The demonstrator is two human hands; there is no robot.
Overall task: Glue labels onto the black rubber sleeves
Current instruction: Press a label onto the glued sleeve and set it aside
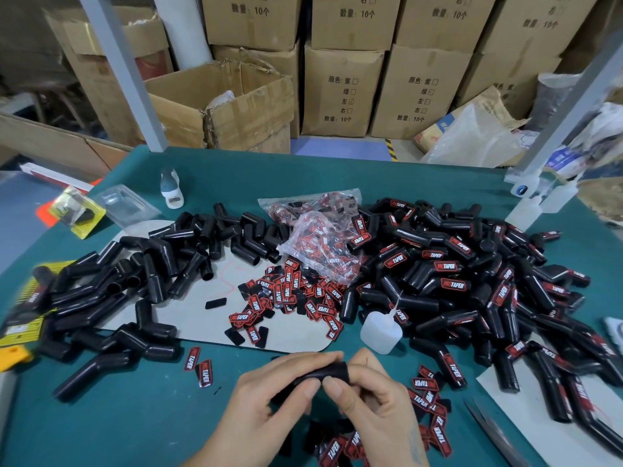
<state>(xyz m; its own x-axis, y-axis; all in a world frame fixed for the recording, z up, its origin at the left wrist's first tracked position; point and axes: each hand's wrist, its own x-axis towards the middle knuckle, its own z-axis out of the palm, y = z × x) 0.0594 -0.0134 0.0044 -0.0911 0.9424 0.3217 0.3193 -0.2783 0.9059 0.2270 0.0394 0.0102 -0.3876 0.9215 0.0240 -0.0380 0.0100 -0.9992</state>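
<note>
Green-covered worktop [141, 416] is carrying the stock. A grey mat [215, 318] is lying at centre. Unlabelled black sleeves [111, 298] are lying heaped at left, overlapping the mat; labelled sleeves [455, 281] are piling at right. Loose red-and-black labels [290, 298] are spreading over the mat, beside a clear bag of labels [320, 247]. A white glue bottle [381, 335] is standing at the mat's right end. Scissors [492, 429] are lying near the right front edge.
</note>
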